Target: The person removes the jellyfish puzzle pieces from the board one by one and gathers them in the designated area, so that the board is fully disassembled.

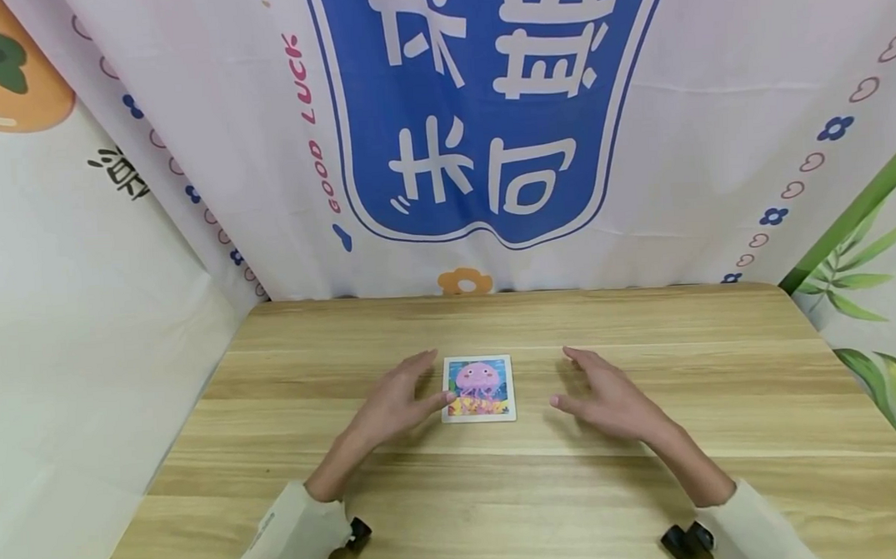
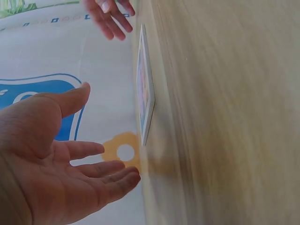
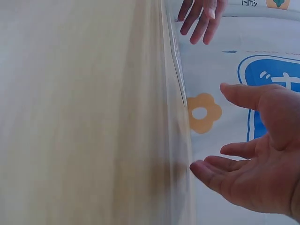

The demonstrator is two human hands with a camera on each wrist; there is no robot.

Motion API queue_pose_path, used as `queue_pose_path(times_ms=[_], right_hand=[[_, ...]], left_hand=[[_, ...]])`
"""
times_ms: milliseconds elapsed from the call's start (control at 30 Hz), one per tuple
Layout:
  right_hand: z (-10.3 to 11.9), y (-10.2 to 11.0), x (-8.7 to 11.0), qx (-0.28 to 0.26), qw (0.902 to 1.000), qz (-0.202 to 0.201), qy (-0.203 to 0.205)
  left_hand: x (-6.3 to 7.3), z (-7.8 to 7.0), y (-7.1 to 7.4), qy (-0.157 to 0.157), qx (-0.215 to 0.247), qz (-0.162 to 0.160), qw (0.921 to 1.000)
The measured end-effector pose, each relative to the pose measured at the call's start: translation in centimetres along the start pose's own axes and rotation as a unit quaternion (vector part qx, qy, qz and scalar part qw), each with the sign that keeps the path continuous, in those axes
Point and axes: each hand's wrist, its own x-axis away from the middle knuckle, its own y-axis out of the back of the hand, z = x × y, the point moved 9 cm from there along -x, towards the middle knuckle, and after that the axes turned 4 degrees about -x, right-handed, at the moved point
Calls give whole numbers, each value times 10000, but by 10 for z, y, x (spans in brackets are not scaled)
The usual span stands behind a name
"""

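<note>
A square picture puzzle (image 1: 478,378) with a pale border lies flat on the wooden table, showing a pink jellyfish over blue water and yellow sand. In the left wrist view the same puzzle (image 2: 144,89) appears edge-on as a thin board. Just left of it hovers my left hand (image 1: 397,403), fingers spread and relaxed, its thumb tip overlapping the puzzle's left edge in the head view. My right hand (image 1: 611,396) is held to the right of the puzzle with a gap between, palm turned inward, fingers loose. Neither hand grips anything.
The wooden table (image 1: 502,494) runs back to a white printed cloth (image 1: 712,134) with a blue sign. Another pale cloth (image 1: 82,329) hangs along the left side. At the right, a leaf-patterned cloth (image 1: 862,295) borders the table. Black wrist devices (image 1: 687,542) sit by the sleeves.
</note>
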Motion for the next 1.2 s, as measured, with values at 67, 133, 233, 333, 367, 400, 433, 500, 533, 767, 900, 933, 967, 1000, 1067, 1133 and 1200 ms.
queue_pose_path(times_ms=[67, 133, 233, 333, 367, 400, 433, 500, 533, 767, 900, 933, 967, 1000, 1067, 1133, 1200], right_hand=[[1, -4, -2, -229, 9997, 71, -9], [1, -7, -4, -496, 9986, 161, -63], [3, -14, -7, -781, 9965, 274, -121], [6, -21, -10, -959, 9946, 356, -153], [7, -23, -11, -1004, 9941, 384, -160], [9, -26, -13, -1043, 9935, 416, -174], [10, -28, -14, -1080, 9930, 440, -182], [13, -32, -16, -1125, 9922, 513, -165], [14, -35, -17, -1136, 9919, 551, -152], [19, -41, -22, -1127, 9914, 632, -186], [19, -40, -21, -1177, 9905, 706, -119], [19, -39, -20, -1193, 9902, 710, -127], [18, -38, -19, -1194, 9902, 715, -131], [17, -36, -18, -1181, 9903, 723, -129], [14, -33, -16, -1162, 9905, 708, -173], [11, -29, -15, -1133, 9910, 682, -205], [7, -26, -14, -1120, 9912, 660, -228]], left_hand=[[0, 0, -1, -21, 109, -26, 9999], [-1, 0, -3, -56, 199, -40, 9998], [-2, 1, -6, -91, 291, -6, 9995], [-3, 1, -9, -94, 371, 50, 9993], [-3, 1, -9, -94, 409, 62, 9991], [-3, 1, -10, -98, 434, 77, 9990], [-4, 0, -10, -114, 435, 76, 9990], [-4, 0, -12, -98, 485, 112, 9987], [-5, 0, -13, -72, 528, 145, 9985], [-8, -6, -21, 24, 720, 204, 9972], [-13, -13, -27, -63, 695, 286, 9971], [-14, -15, -28, -74, 688, 317, 9971], [-15, -16, -29, -96, 674, 343, 9971], [-17, -17, -30, -103, 668, 354, 9971], [-21, -20, -32, -173, 668, 394, 9968], [-25, -23, -35, -255, 685, 432, 9964], [-28, -27, -38, -317, 735, 489, 9956]])
